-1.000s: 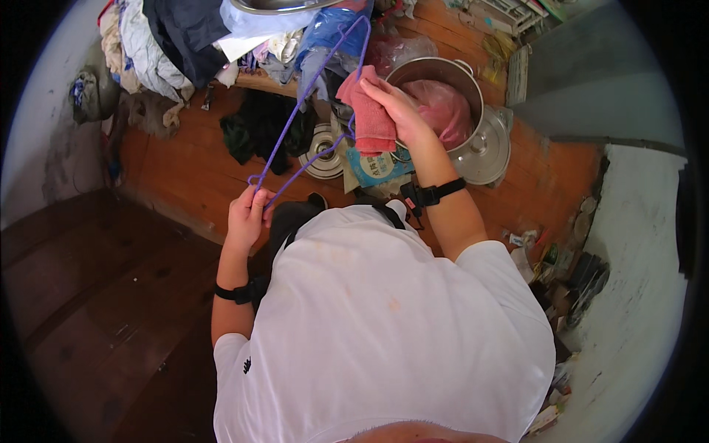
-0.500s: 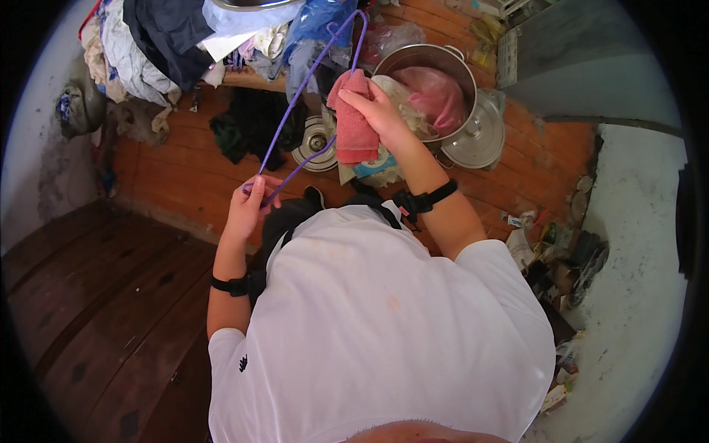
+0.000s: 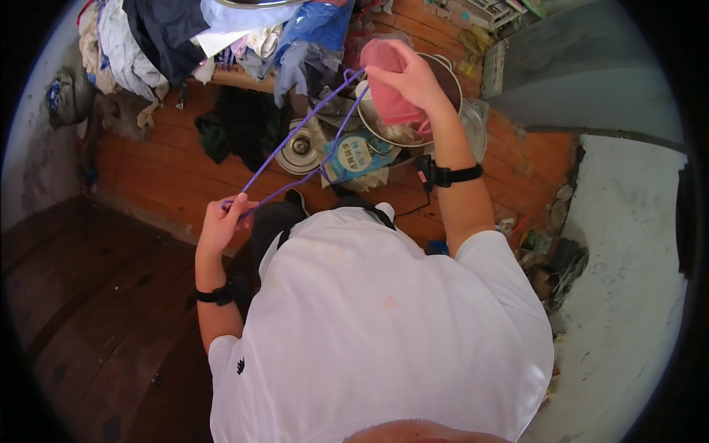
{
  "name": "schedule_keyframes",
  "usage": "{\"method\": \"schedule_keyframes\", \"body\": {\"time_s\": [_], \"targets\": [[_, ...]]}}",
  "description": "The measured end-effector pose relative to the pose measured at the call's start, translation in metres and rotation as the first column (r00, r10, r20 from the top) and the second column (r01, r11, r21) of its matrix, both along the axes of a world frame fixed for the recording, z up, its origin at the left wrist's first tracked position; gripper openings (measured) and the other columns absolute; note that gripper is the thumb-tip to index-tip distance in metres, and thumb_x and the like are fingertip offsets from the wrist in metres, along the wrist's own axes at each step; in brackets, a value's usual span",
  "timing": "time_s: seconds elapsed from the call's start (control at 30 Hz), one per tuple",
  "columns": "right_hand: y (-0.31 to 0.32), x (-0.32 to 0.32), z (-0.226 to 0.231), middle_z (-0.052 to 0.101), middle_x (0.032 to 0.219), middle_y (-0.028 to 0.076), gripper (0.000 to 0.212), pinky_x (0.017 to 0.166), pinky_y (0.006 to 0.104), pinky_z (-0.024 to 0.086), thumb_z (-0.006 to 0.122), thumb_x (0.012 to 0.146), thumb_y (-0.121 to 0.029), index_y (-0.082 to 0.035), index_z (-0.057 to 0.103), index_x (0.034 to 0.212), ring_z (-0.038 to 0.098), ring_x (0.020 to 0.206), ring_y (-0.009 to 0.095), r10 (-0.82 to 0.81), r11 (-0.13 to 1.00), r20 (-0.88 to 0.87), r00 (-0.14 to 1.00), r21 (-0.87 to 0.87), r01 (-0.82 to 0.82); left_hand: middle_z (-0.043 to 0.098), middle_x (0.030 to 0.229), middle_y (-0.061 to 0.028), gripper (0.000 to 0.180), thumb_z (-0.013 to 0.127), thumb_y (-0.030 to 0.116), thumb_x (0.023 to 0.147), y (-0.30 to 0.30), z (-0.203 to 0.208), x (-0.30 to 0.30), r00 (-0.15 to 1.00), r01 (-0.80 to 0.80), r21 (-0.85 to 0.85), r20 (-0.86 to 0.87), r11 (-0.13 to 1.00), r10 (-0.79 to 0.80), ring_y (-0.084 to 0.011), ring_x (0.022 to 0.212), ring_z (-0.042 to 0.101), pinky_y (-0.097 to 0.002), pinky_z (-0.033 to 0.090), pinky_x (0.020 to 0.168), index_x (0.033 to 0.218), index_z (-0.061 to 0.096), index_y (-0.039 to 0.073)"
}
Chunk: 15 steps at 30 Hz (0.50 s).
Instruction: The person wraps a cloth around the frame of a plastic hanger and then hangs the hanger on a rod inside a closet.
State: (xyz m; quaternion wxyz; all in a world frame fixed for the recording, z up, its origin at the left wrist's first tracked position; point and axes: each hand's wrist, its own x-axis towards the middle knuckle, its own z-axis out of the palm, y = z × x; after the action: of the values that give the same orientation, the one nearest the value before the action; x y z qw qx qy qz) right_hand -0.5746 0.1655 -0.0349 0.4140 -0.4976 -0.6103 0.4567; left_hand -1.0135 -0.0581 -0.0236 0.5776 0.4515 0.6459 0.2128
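Observation:
My left hand (image 3: 219,226) is closed around one end of a purple wire hanger (image 3: 295,134), low on the left of my body. The hanger stretches from it up and right to the pink cloth. My right hand (image 3: 415,81), further away, grips that pink cloth (image 3: 391,109) between thumb and fingers, and the cloth hangs down below them. The hanger's far end meets the cloth beside my right thumb; whether it passes under the cloth is hidden. Under the cloth stands a large metal pot (image 3: 447,68), partly covered by my hand.
Heaped clothes (image 3: 159,37) lie on a ledge at the far left. On the wooden floor (image 3: 166,173) are a round metal lid (image 3: 299,151), a blue-and-white bag (image 3: 358,155) and dark cloth (image 3: 240,125). A wooden surface (image 3: 96,317) fills the near left; clutter (image 3: 561,269) lines the right wall.
My right hand has moved right and away with the pink cloth, over the pot. The hanger's far end has swung down and right. My left hand has shifted slightly left and nearer.

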Motion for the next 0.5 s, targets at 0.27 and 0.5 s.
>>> {"method": "schedule_keyframes", "body": {"time_s": [0.27,0.5], "targets": [[-0.016,-0.006,0.001,0.073,0.128,0.006,0.047,0.088,0.0495,0.062,0.079,0.094,-0.029,-0.027,0.065,0.139,0.074,0.107,0.04,-0.011,0.883,0.702,0.712,0.341,-0.323,0.065,0.061,-0.0032,0.051,0.06,0.04,0.115,0.003,0.011,0.031,0.999,-0.016,-0.01,-0.034,1.0,0.015,-0.0074,0.052,0.052,-0.0265,0.037,0.05,0.099,0.084,-0.003],[-0.012,0.012,-0.007,0.074,0.128,0.008,0.051,0.089,0.0476,0.062,0.081,0.092,-0.038,-0.03,0.065,0.139,0.075,0.109,0.039,-0.1,0.956,0.641,0.761,0.274,-0.105,0.066,0.062,-0.0031,0.051,0.062,0.039,0.114,-0.001,0.011,0.043,0.999,-0.021,-0.004,-0.029,1.0,0.021,-0.0061,0.051,0.048,-0.0258,0.035,0.05,0.099,0.084,-0.005]]}}
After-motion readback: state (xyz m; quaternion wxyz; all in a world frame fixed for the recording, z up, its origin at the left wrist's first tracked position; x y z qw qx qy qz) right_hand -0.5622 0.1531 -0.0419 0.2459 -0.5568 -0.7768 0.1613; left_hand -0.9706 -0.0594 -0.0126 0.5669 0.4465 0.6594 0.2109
